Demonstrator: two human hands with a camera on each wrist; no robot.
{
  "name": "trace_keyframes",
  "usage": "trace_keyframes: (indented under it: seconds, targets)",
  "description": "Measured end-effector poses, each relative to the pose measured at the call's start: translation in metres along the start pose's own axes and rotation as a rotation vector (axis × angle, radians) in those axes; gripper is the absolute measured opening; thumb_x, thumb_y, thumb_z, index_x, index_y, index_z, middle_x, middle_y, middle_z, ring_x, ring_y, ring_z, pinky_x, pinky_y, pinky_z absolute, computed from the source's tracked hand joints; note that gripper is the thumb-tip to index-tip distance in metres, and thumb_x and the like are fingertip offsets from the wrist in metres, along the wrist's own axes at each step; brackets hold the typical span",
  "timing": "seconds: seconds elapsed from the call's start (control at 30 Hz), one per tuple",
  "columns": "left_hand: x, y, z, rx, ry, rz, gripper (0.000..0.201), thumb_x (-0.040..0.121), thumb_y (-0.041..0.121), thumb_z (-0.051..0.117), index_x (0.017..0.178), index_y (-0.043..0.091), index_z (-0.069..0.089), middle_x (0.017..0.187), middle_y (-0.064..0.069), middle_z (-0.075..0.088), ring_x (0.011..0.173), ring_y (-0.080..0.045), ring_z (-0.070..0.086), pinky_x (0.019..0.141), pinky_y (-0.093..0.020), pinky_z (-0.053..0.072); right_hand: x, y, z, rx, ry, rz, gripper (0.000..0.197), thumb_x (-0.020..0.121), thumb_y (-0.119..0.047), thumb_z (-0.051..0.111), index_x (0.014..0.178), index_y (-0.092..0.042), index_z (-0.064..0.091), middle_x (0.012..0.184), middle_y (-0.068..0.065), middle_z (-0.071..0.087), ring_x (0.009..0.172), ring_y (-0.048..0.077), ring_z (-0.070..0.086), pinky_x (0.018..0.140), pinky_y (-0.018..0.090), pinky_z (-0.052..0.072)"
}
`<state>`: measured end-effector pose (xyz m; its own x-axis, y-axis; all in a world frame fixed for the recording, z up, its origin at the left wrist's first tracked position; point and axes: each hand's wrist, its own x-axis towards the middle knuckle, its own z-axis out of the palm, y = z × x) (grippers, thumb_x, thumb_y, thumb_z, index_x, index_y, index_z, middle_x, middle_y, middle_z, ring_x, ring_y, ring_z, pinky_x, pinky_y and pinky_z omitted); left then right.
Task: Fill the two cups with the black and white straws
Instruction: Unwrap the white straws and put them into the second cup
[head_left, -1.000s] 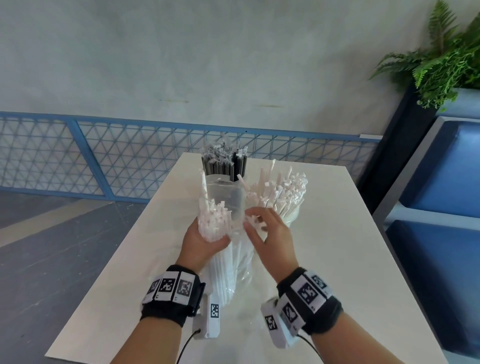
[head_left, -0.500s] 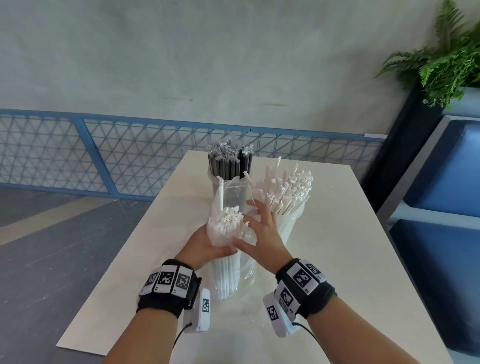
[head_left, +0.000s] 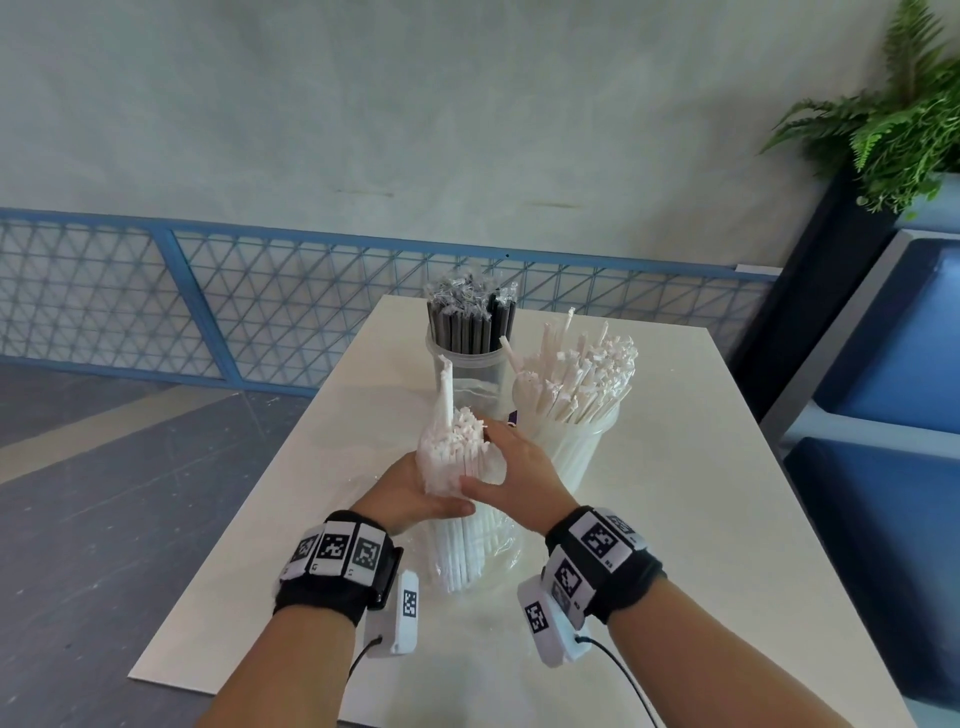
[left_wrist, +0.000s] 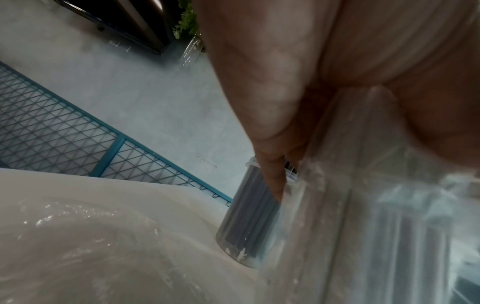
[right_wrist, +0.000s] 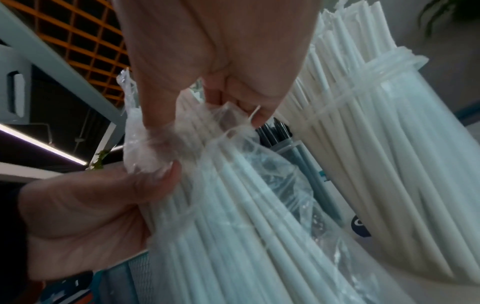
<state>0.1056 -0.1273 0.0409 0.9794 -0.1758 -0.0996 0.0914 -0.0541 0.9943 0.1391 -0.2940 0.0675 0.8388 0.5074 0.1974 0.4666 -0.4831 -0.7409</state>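
A bundle of white straws (head_left: 456, 451) in a clear plastic bag (right_wrist: 280, 185) stands upright on the white table (head_left: 701, 493). My left hand (head_left: 415, 493) grips the bundle from the left. My right hand (head_left: 511, 467) wraps it from the right, and its fingers (right_wrist: 233, 107) pinch the bag near the straw tops. Just behind stand a clear cup of black straws (head_left: 470, 332) and, to its right, a clear cup of white straws (head_left: 571, 415). The left wrist view shows the black-straw cup (left_wrist: 249, 216) past my palm.
The cups stand close behind my hands. A blue mesh railing (head_left: 208, 291) runs beyond the table's far edge. A potted fern (head_left: 893, 130) and a blue seat (head_left: 893, 493) are on the right. Bare tabletop lies to the right of the cups.
My right hand, which was open beside the straw tops, has closed round the bundle. The left hand keeps its grip on the bundle.
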Motion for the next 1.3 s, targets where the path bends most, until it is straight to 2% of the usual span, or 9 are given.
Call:
trace_keyframes:
  seconds: [0.13,0.2,0.33,0.6,0.73,1.0,1.13,1.23,1.3]
  targets:
    - [0.001,-0.002,0.001,0.004,-0.034,0.004,0.059,0.066,0.005,0.078,0.12,0.018,0.058,0.12,-0.007,0.065,0.114,-0.017,0.06,0.097,-0.031,0.047,0.002,0.004,0.003,0.066,0.014,0.075,0.063,0.075,-0.027,0.075,0.13,-0.015,0.047,0.123,-0.002,0.054,0.115,0.012,0.047,0.092,0.016,0.032]
    - [0.002,-0.002,0.002,-0.019,-0.031,0.009,0.058,0.064,0.009,0.08,0.118,0.017,0.059,0.118,-0.009,0.066,0.112,-0.02,0.061,0.097,-0.033,0.048,0.001,0.005,0.009,0.207,0.048,0.086,0.058,0.076,-0.019,0.075,0.127,-0.017,0.049,0.119,-0.003,0.054,0.107,0.007,0.051,0.088,0.007,0.035]
    - [0.005,-0.004,0.005,-0.051,0.001,0.023,0.061,0.057,0.021,0.082,0.113,0.014,0.063,0.115,-0.017,0.066,0.109,-0.029,0.062,0.096,-0.043,0.048,-0.001,0.005,0.021,0.384,0.164,0.084,0.053,0.072,-0.004,0.072,0.112,-0.031,0.051,0.115,-0.001,0.056,0.104,0.006,0.055,0.086,0.005,0.04]
    - [0.008,-0.009,0.004,-0.038,0.067,0.017,0.049,0.066,0.006,0.08,0.112,0.015,0.064,0.111,-0.01,0.069,0.106,-0.024,0.065,0.095,-0.04,0.049,0.0,0.006,0.012,0.445,0.119,0.179,0.021,0.078,-0.012,0.072,0.093,-0.022,0.061,0.082,-0.015,0.064,0.069,-0.016,0.06,0.066,0.005,0.048]
    - [0.01,-0.012,0.009,-0.004,0.177,0.026,0.04,0.069,0.008,0.079,0.106,0.017,0.066,0.104,-0.008,0.072,0.098,-0.021,0.068,0.09,-0.04,0.053,-0.001,0.005,0.011,0.492,0.215,0.226,0.018,0.079,-0.017,0.073,0.09,-0.028,0.063,0.085,-0.014,0.067,0.082,-0.003,0.065,0.08,0.019,0.051]
    - [0.012,-0.012,0.016,-0.011,0.234,0.034,0.027,0.071,0.008,0.078,0.095,0.015,0.068,0.099,-0.01,0.072,0.093,-0.021,0.069,0.084,-0.035,0.054,0.003,-0.001,0.001,0.515,0.278,0.269,0.031,0.078,-0.017,0.073,0.107,-0.009,0.065,0.099,0.003,0.071,0.096,0.017,0.067,0.09,0.035,0.052]
    - [0.013,-0.013,0.017,0.025,0.236,0.045,0.017,0.071,0.009,0.078,0.084,0.016,0.071,0.081,0.004,0.074,0.083,-0.01,0.07,0.076,-0.024,0.052,0.007,-0.013,-0.016,0.532,0.321,0.309,0.015,0.077,-0.022,0.074,0.086,-0.016,0.064,0.087,0.003,0.07,0.085,0.019,0.066,0.08,0.032,0.053]
    - [0.014,-0.012,0.018,0.057,0.249,0.058,0.017,0.071,0.011,0.078,0.082,0.023,0.072,0.081,0.009,0.075,0.084,-0.008,0.07,0.081,-0.025,0.052,0.013,-0.018,-0.03,0.574,0.39,0.334,0.026,0.075,-0.03,0.075,0.08,-0.01,0.058,0.094,0.015,0.069,0.082,0.021,0.063,0.072,0.031,0.048]
    - [0.014,-0.01,0.019,0.076,0.241,0.072,0.018,0.073,0.011,0.077,0.081,0.026,0.072,0.08,0.012,0.075,0.084,-0.005,0.069,0.081,-0.024,0.051,0.02,-0.022,-0.039,0.66,0.448,0.347,0.051,0.066,-0.044,0.078,0.096,-0.01,0.055,0.112,0.015,0.065,0.102,0.021,0.06,0.084,0.025,0.044]
